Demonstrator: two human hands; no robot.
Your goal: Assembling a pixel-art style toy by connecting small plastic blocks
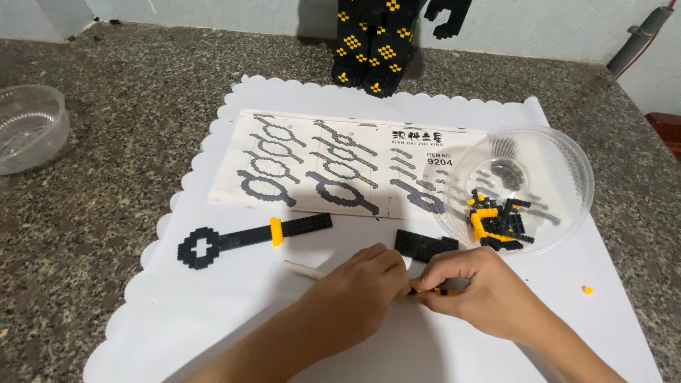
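A speckled grey stone counter (106, 213) fills the view, backed by a pale wall (539, 28) at the far edge. On it lies a white paper mat (234, 312) with a scalloped left border, and on the mat's far part an instruction sheet (319, 163) printed with block diagrams. A black and yellow block figure (372, 50) stands at the far side by the wall.

Both forearms come in from the near edge and meet near the middle of the mat. The left hand (358, 287) is curled knuckles-up, its fingertips closed against those of the right hand (472, 284); together they pinch a small black and yellow block piece (436, 291), mostly hidden between the fingers. A white stick-like tool (301, 269) pokes out left of the left hand.

A clear plastic bowl (560, 163) sits tilted at the right, holding loose black and yellow blocks (500, 220). An empty-looking clear bowl (28, 128) rests at the far left on the counter. A long black key-shaped build (248, 237) with a yellow band lies left of the hands, a flat black block plate (424, 245) just beyond them, and one tiny yellow block (587, 289) at the right.
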